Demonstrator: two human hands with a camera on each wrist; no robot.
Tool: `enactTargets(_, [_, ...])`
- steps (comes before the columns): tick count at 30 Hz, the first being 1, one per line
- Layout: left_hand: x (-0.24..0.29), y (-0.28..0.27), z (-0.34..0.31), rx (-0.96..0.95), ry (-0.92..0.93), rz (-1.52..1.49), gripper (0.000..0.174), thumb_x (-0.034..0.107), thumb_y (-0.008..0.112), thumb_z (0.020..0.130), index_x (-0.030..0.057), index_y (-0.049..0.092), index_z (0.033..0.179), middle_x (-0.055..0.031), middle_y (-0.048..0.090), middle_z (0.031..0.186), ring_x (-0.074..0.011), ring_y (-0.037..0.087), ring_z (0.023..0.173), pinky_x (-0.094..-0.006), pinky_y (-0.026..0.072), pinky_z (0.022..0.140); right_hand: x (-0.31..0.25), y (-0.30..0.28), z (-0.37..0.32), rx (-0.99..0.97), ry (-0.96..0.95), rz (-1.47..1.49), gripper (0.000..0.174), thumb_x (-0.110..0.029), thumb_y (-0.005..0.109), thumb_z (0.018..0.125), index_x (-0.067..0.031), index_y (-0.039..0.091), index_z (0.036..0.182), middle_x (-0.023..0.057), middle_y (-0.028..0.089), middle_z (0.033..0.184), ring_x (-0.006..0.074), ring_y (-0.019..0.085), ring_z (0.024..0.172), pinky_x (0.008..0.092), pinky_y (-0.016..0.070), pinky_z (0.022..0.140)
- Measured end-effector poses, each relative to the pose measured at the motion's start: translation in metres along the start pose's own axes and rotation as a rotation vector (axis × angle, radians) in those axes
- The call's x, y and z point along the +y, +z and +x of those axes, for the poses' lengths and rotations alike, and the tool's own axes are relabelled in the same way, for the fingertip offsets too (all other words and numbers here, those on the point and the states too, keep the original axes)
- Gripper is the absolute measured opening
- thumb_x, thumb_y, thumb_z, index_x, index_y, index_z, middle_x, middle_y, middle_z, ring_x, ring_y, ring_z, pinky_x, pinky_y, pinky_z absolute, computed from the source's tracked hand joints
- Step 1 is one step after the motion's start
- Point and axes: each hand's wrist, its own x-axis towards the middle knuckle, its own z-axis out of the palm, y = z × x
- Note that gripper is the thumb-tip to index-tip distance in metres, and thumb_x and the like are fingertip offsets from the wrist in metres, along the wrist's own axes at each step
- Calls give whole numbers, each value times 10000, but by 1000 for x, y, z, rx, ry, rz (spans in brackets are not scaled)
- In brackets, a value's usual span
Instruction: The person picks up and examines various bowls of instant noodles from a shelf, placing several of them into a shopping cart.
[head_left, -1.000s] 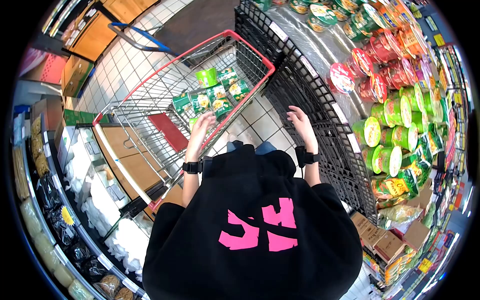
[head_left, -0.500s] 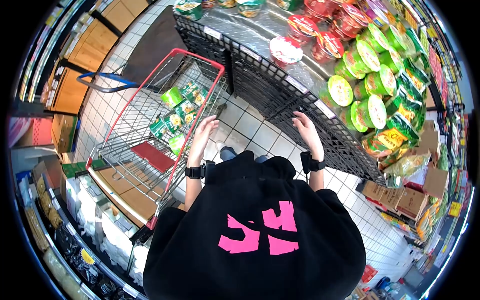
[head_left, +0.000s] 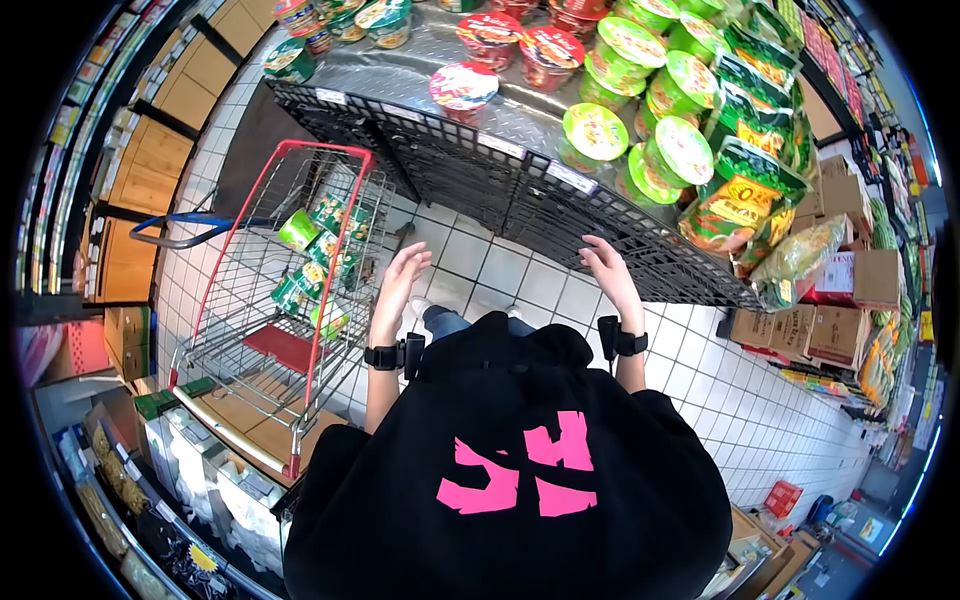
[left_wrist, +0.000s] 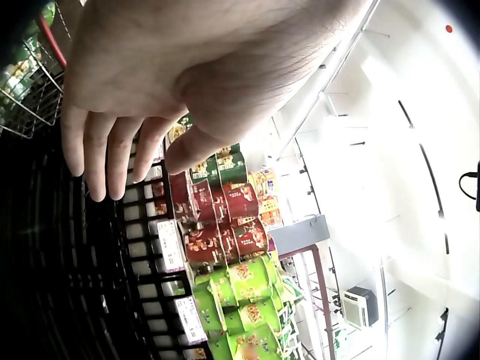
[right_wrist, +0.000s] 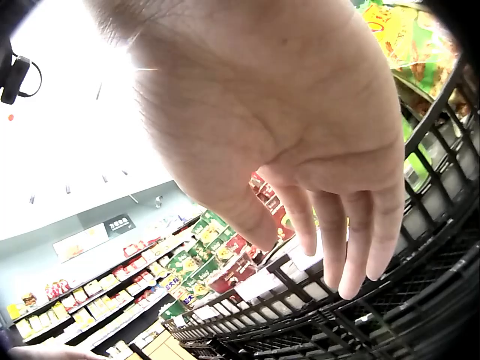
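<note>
Both hands are raised in front of the body and hold nothing. The left hand, its fingers loosely bent, is beside the red-rimmed shopping cart. Several green cups and bright green tubs lie inside that cart. On the other side, the right hand is closest to the black grid side of a display stand. In the right wrist view the right hand's fingers hang relaxed over the black grid. The left wrist view shows the left fingers hanging in the same loose way.
Along the stand's top are red cups, light green tubs and green bags. Cardboard boxes are stacked at the right. A blue-handled trolley stands behind the cart. Tiled floor lies between cart and stand.
The body has turned toward the display stand, so cart and stand have shifted left in the head view. The left hand no longer overlaps the cart there. Both hands keep nearly the same pose.
</note>
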Motion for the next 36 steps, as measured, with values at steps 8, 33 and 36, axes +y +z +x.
enactTargets(8, [-7,64,-4,-72,-25,26,386,276,435,962,70,491,1284,-98,568,1218,-172,528,1122,-304,364,977,33,-51,-36,77,40,17,343,-195,553,897,-52,543,1209,146,659,974,189,621,902,294,470,804])
enactTargets(33, [47,134,71,-168,11,71,353,267,452,968,55,528,1240,-91,600,1165,-165,542,1096,-300,366,978,10,-64,6,215,-85,168,349,-111,566,887,-44,526,1226,120,629,1089,179,601,987,297,471,848])
enactTargets(36, [58,141,101,-184,21,62,346,258,453,970,50,531,1235,-89,605,1158,-162,546,1082,-298,371,976,2,-60,28,227,-91,145,369,-108,578,879,-39,519,1236,128,624,1105,191,599,1005,305,471,859])
